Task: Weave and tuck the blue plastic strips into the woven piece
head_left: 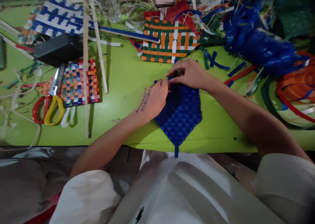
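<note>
A dark blue woven piece of flat plastic strips (180, 115) lies on the green table in front of me. Its lower end narrows to a point, and one strip hangs from there over the table edge. My left hand (156, 99) is closed on its upper left part, with the fingertips curled at the top edge. Close beside it, my right hand (188, 73) pinches at the same top edge from above. What exactly lies between the right fingertips is partly hidden by the fingers.
Beyond my hands lies an orange, green and white woven piece (159, 53). Red-and-yellow-handled scissors (54, 100), a black box (60, 49) and wooden sticks (98, 43) are on the left. Blue strip rolls (268, 50) and loose offcuts cover the right.
</note>
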A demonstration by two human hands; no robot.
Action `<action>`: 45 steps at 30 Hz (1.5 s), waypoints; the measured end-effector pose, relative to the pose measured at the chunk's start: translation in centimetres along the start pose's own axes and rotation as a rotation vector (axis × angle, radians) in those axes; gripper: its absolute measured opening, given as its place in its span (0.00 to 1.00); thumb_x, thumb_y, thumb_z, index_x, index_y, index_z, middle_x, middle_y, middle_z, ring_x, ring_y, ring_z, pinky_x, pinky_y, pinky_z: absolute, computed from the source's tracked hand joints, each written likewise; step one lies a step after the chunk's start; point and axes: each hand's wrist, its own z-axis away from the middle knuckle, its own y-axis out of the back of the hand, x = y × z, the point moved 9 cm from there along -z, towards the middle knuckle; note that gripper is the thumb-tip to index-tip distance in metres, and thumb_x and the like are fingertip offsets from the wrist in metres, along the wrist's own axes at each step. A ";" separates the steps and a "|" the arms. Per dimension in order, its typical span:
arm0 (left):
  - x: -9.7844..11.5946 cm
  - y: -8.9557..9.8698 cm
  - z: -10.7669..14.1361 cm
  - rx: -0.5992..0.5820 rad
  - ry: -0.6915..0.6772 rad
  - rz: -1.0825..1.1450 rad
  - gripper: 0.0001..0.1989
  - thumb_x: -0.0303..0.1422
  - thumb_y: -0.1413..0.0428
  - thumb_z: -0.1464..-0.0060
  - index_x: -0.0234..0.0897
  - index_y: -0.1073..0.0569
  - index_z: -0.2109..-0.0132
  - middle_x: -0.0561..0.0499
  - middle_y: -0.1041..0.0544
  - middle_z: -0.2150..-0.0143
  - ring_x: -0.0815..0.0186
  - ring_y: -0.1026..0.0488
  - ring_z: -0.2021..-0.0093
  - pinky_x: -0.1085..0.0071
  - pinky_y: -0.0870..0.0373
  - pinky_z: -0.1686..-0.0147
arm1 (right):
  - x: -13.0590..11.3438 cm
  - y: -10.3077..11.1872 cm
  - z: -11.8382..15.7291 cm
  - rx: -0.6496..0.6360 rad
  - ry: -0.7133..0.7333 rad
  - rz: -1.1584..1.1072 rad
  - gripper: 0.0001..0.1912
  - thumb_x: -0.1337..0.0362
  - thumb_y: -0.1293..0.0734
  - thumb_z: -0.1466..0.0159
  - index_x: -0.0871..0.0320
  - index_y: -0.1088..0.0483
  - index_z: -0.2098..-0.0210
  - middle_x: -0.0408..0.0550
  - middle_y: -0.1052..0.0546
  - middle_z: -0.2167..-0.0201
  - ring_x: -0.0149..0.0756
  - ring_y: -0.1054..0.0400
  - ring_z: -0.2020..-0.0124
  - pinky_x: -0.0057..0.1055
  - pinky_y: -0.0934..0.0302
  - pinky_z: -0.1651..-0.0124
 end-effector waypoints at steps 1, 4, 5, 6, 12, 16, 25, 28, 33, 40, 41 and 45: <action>0.0 0.0 0.0 0.005 0.000 0.003 0.13 0.27 0.47 0.22 0.35 0.25 0.37 0.39 0.16 0.36 0.46 0.13 0.46 0.57 0.21 0.54 | -0.1 0.1 0.0 -0.007 0.006 -0.009 0.10 0.54 0.20 0.36 0.46 0.11 0.56 0.53 0.10 0.50 0.54 0.18 0.54 0.51 0.24 0.50; -0.2 0.0 0.0 0.021 0.003 0.025 0.12 0.28 0.47 0.22 0.37 0.25 0.37 0.40 0.16 0.36 0.47 0.14 0.45 0.58 0.21 0.54 | -0.2 0.2 0.0 -0.028 0.022 -0.046 0.08 0.54 0.21 0.35 0.43 0.10 0.57 0.50 0.10 0.50 0.55 0.17 0.50 0.52 0.24 0.46; -0.2 0.0 0.1 0.022 0.006 0.033 0.12 0.28 0.48 0.21 0.37 0.25 0.38 0.41 0.16 0.37 0.48 0.14 0.45 0.58 0.21 0.53 | -0.1 0.2 0.0 -0.030 0.020 -0.055 0.08 0.54 0.21 0.35 0.43 0.10 0.57 0.49 0.10 0.50 0.55 0.17 0.50 0.52 0.24 0.46; -0.2 -0.1 0.1 0.019 0.009 0.041 0.12 0.28 0.48 0.21 0.38 0.25 0.38 0.41 0.16 0.37 0.48 0.14 0.45 0.58 0.21 0.53 | -0.1 0.3 0.0 -0.027 0.014 -0.061 0.08 0.55 0.21 0.35 0.42 0.10 0.57 0.49 0.10 0.50 0.56 0.17 0.50 0.53 0.24 0.46; -0.3 -0.1 0.1 0.012 0.029 0.045 0.12 0.29 0.49 0.21 0.39 0.25 0.38 0.41 0.16 0.37 0.48 0.14 0.45 0.57 0.21 0.52 | 0.2 0.2 0.0 -0.006 -0.023 -0.057 0.09 0.56 0.21 0.36 0.42 0.11 0.56 0.49 0.10 0.49 0.58 0.17 0.51 0.55 0.23 0.47; -0.2 -0.1 0.1 0.004 0.031 0.038 0.13 0.30 0.49 0.20 0.38 0.24 0.38 0.41 0.17 0.36 0.48 0.15 0.45 0.56 0.21 0.52 | 0.2 0.1 -0.1 -0.001 -0.012 -0.041 0.08 0.58 0.21 0.37 0.43 0.12 0.57 0.48 0.10 0.50 0.56 0.17 0.51 0.53 0.24 0.46; -0.2 0.0 0.4 0.048 0.028 0.070 0.13 0.29 0.48 0.21 0.38 0.21 0.40 0.41 0.15 0.39 0.49 0.14 0.47 0.59 0.22 0.55 | -0.6 0.2 -0.1 -0.087 0.031 0.019 0.07 0.57 0.22 0.37 0.44 0.14 0.58 0.47 0.11 0.50 0.54 0.18 0.50 0.50 0.26 0.47; -0.7 0.5 0.7 0.092 0.027 0.146 0.13 0.33 0.46 0.20 0.40 0.18 0.41 0.43 0.14 0.40 0.51 0.14 0.47 0.60 0.22 0.54 | -0.5 0.1 -0.4 -0.112 0.014 0.031 0.09 0.54 0.21 0.37 0.44 0.14 0.57 0.48 0.11 0.52 0.54 0.19 0.51 0.49 0.26 0.49; -1.2 0.9 1.7 0.095 -0.001 0.226 0.12 0.36 0.36 0.25 0.40 0.16 0.39 0.42 0.15 0.41 0.49 0.16 0.42 0.57 0.20 0.45 | -0.9 0.0 -0.4 -0.162 0.050 0.032 0.08 0.56 0.21 0.38 0.47 0.16 0.60 0.49 0.12 0.56 0.52 0.20 0.54 0.48 0.28 0.48; -2.5 1.2 2.6 0.063 -0.088 0.215 0.28 0.36 0.25 0.36 0.31 0.22 0.35 0.37 0.17 0.38 0.44 0.23 0.33 0.50 0.27 0.29 | -2.2 -0.4 3.3 -0.222 0.082 0.127 0.07 0.54 0.23 0.33 0.49 0.17 0.61 0.49 0.15 0.55 0.49 0.23 0.55 0.44 0.32 0.50; -2.7 1.2 2.6 0.049 -0.116 0.223 0.28 0.35 0.25 0.37 0.32 0.22 0.35 0.38 0.17 0.38 0.44 0.23 0.33 0.50 0.27 0.29 | -2.5 -0.6 4.0 -0.224 0.090 0.124 0.08 0.53 0.24 0.32 0.49 0.17 0.61 0.49 0.15 0.55 0.49 0.23 0.55 0.44 0.32 0.49; -3.1 1.5 2.4 0.018 -0.188 0.260 0.26 0.33 0.25 0.37 0.39 0.20 0.36 0.42 0.16 0.38 0.45 0.23 0.33 0.50 0.27 0.30 | -2.8 -1.3 5.5 -0.211 0.068 0.089 0.10 0.50 0.28 0.28 0.46 0.16 0.60 0.51 0.15 0.55 0.52 0.22 0.54 0.47 0.30 0.48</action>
